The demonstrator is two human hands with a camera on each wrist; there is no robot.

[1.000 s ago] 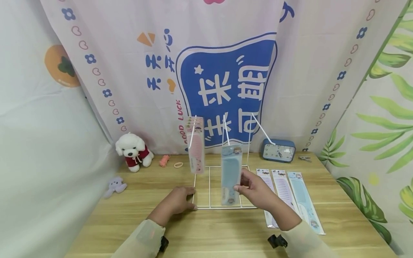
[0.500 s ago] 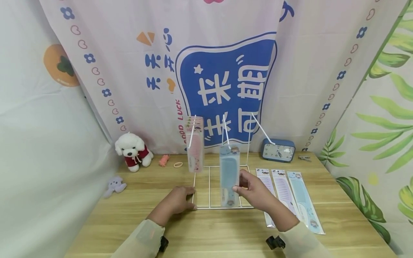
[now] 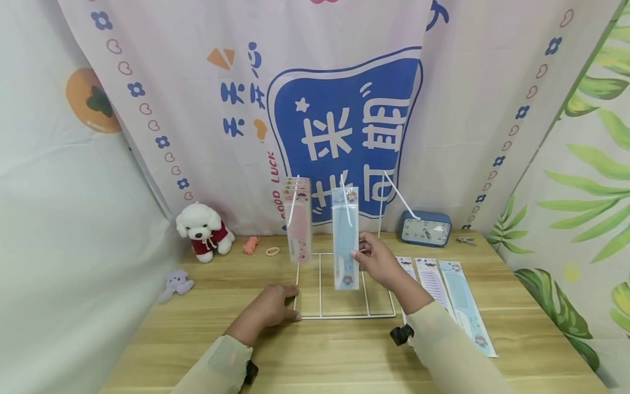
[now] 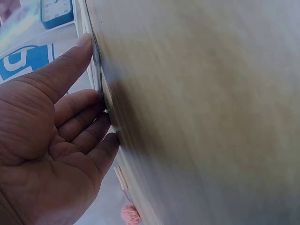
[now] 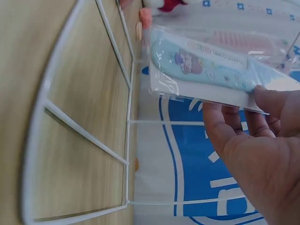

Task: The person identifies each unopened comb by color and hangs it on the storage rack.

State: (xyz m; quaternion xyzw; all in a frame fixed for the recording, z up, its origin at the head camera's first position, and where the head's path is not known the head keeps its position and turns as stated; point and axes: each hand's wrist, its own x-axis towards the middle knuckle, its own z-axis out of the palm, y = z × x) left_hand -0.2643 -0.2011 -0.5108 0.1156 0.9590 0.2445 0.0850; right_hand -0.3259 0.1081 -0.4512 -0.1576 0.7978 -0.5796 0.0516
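Wood-grained tabletop (image 3: 315, 361) fills the foreground between two cream sleeves (image 3: 211, 365). At right lie two flat purple comb packets (image 3: 433, 284), one partly hidden by the arm, and a flat blue comb packet (image 3: 465, 301).

At the near left corner of a white wire rack (image 3: 344, 317), the person's left hand (image 3: 270, 306) rests fingertips against the base, thumb and fingers well apart, pinching nothing; the left wrist view bares its palm, hidden from the head camera.

Farther in, the right hand (image 3: 378, 260) pinches the right edge of a long, pale-blue comb in clear plastic (image 3: 345, 246). Held upright, long axis near vertical, it stands well apart from the left hand, its top at the rack's slim white middle rod (image 3: 346, 202), whose free end shows in front. Whether the rod threads a hole cannot be told. The right wrist view alone makes out lettering on the wrapped comb's handle.

Beyond, pink comb packets (image 3: 300, 232) hang at left, before a blue clock (image 3: 425, 230) and a pale printed curtain (image 3: 354, 120).
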